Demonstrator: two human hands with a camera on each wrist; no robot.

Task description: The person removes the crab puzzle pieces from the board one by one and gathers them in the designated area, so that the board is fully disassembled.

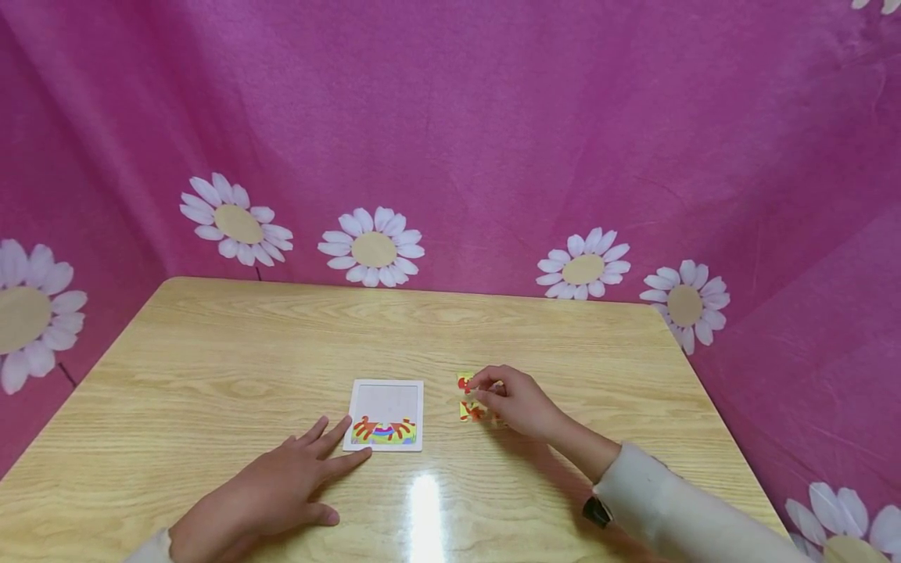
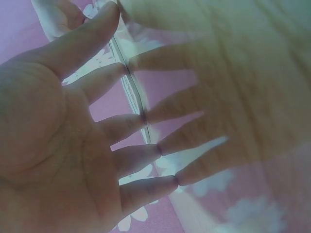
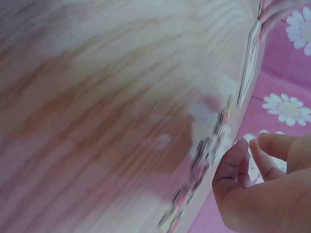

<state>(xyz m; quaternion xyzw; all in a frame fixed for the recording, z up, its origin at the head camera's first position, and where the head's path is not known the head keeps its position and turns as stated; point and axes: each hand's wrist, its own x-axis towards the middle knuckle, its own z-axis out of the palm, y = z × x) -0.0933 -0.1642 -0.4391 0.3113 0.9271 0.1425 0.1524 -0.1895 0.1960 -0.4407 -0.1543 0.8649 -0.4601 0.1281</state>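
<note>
A square white puzzle tray [image 1: 386, 398] lies on the table, a strip of colourful jigsaw pieces [image 1: 383, 432] along its near edge. My left hand [image 1: 285, 477] spreads its fingers beside the tray, fingertips right at its left and near edges. To the tray's right, loose jigsaw pieces [image 1: 465, 411] in yellow and red lie partly hidden beneath my right hand [image 1: 519, 403]. That hand hovers with bent fingers, thumb and index tips close together. In the right wrist view, nothing shows between the fingertips, and the loose pieces [image 3: 200, 154] lie on the table nearby.
The glossy wooden table [image 1: 267, 352] carries a bright light reflection [image 1: 425, 516] near the front. A pink curtain [image 1: 450, 141] with white daisies stands behind the table and on both sides. A small black object [image 1: 596, 512] sits under the right sleeve.
</note>
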